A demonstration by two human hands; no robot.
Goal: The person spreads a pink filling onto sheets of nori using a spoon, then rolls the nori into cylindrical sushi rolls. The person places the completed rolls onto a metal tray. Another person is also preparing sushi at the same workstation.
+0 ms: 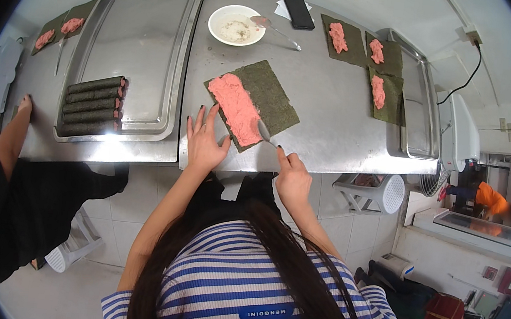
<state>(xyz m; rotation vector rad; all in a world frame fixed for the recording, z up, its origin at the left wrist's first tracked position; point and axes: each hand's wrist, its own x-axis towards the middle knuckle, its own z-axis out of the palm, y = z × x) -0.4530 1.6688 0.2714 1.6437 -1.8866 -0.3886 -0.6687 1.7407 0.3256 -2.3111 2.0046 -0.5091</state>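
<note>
In front of me a dark green nori sheet (272, 98) lies flat on the steel table. Pink paste (236, 108) covers its left part in a thick band. My right hand (294, 178) is closed round the handle of a metal spoon (264, 130), whose bowl touches the paste's lower right edge. Fingers spread, my left hand (205, 143) rests at the lower left edge of the sheet and holds nothing. Beyond the sheet stands a white bowl (217, 24) of cloudy liquid, with a second spoon (282, 36) across its rim.
Several dark rolls (93, 103) lie in a large steel tray (138, 26) on the left. Nori sheets with pink paste (338, 38) sit at the right, near another tray (422, 103). A black phone (297, 10) lies at the back. A co-worker's hand (25, 103) touches the table far left.
</note>
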